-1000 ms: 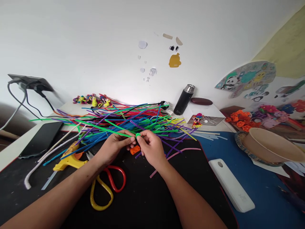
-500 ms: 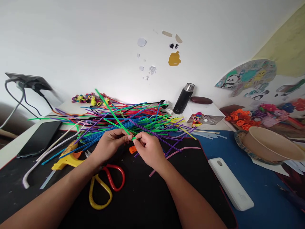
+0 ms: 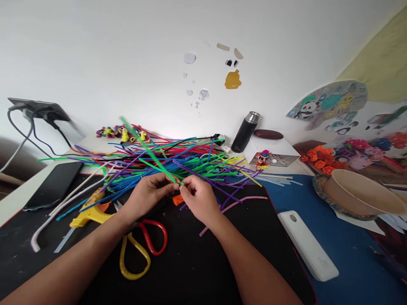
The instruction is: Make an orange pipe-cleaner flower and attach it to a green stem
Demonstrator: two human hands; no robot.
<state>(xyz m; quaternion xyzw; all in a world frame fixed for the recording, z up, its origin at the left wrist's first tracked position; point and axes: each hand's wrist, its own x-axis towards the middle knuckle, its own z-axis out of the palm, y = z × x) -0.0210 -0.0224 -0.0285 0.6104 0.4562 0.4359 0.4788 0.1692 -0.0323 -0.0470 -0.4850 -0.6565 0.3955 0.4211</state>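
Note:
A bright green pipe cleaner [image 3: 149, 153] runs up and to the left from between my hands, its far end blurred by motion. My left hand [image 3: 154, 192] pinches it near its lower end with thumb and fingers. Close beside it, my right hand [image 3: 199, 195] is closed on the pipe cleaner's tip, where a small bent bit of green shows at the fingertips. Behind the hands spreads a large heap of coloured pipe cleaners [image 3: 190, 165]. Under my left forearm lie scissors [image 3: 135, 256] with one yellow and one red handle.
A yellow glue gun [image 3: 90, 216] and a black phone [image 3: 52, 186] lie at the left. To the right are a white power bank [image 3: 308, 245] and a beige bowl [image 3: 365, 192]. A black thermos [image 3: 244, 133] stands by the wall. Pink pipe cleaners [image 3: 235, 207] lie right of my hands.
The free upper end of the green pipe cleaner has swung slightly left. Both hands keep their pinch at nearly the same place, with the fingertips shifted a little right.

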